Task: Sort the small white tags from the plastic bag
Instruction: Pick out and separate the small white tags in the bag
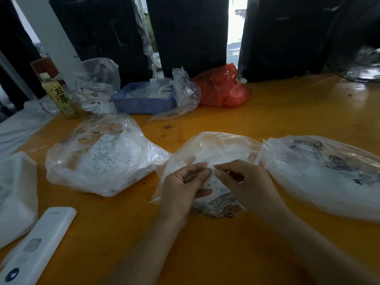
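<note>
A person's left hand (pixel 183 188) and right hand (pixel 244 183) meet fingertip to fingertip over a clear plastic bag (pixel 213 159) on an orange-yellow table (pixel 267 112). Both hands have their fingers curled, thumb against forefinger, pinching the thin film of the bag where the fingertips meet; whether a tag is caught in that pinch cannot be told. The bag lies flat beneath and just beyond the hands, with black print on its near end and a few pale slips showing faintly through it.

Left of the left hand sits a fuller clear bag (pixel 98 155) packed with small white tags (pixel 101 150) that bear dark print. Right of the right hand, touching the held bag, lies another large printed clear bag (pixel 324 171) with white contents. Nearest the camera on the left, a white remote control (pixel 39 245) rests on the table beside a white wrapped bundle (pixel 14 196).

Beyond the hands, a blue plastic basket (pixel 141 101) holds clear wrapping, with a crumpled clear bag (pixel 183 93) spilling over its right side. A red plastic bag (pixel 224 87) lies right of that, a bottle with a yellow label (pixel 59 95) stands to the far left, and another clear bag (pixel 96 83) sits between bottle and basket. Dark panels (pixel 189 31) stand behind the table.
</note>
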`<state>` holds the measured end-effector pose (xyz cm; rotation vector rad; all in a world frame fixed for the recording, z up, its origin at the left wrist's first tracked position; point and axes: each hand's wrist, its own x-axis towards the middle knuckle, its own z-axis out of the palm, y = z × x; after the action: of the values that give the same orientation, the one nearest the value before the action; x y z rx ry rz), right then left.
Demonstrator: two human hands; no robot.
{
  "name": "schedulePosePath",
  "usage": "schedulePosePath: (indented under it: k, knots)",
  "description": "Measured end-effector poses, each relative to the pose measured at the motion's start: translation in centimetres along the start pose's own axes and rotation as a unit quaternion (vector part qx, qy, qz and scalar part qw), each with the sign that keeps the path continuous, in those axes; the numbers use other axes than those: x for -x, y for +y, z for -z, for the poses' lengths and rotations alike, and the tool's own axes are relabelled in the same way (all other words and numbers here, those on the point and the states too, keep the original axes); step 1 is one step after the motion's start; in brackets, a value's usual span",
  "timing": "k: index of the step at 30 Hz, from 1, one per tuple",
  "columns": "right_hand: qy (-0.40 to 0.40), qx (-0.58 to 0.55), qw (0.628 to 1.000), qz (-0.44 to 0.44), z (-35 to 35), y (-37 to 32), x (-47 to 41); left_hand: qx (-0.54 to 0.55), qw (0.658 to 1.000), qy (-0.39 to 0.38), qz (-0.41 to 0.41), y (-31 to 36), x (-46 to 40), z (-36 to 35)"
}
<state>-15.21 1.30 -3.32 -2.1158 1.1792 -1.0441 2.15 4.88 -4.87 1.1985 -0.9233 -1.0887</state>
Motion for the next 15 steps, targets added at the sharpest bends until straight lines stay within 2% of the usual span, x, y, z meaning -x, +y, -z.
schedulePosePath:
  k: [3, 8, 12, 15]
  knots:
    - [0.033, 0.006, 0.999, -0.008, -0.1, 0.2, 0.2, 0.003, 1.000, 0.000, 0.003, 0.1, 0.0, -0.1]
    - [0.002, 0.024, 1.000, -0.003, -0.3, 0.2, 0.2, 0.003, 1.000, 0.002, 0.007, 0.2, 0.1, -0.1]
    - [0.068, -0.012, 0.997, -0.024, 0.3, 0.2, 0.1, 0.006, 1.000, -0.023, -0.008, 0.5, -0.1, -0.1]
    - [0.089, -0.046, 0.993, -0.055, 0.9, 0.1, -0.2, -0.064, 0.996, -0.006, -0.060, 0.3, -0.2, 0.1]
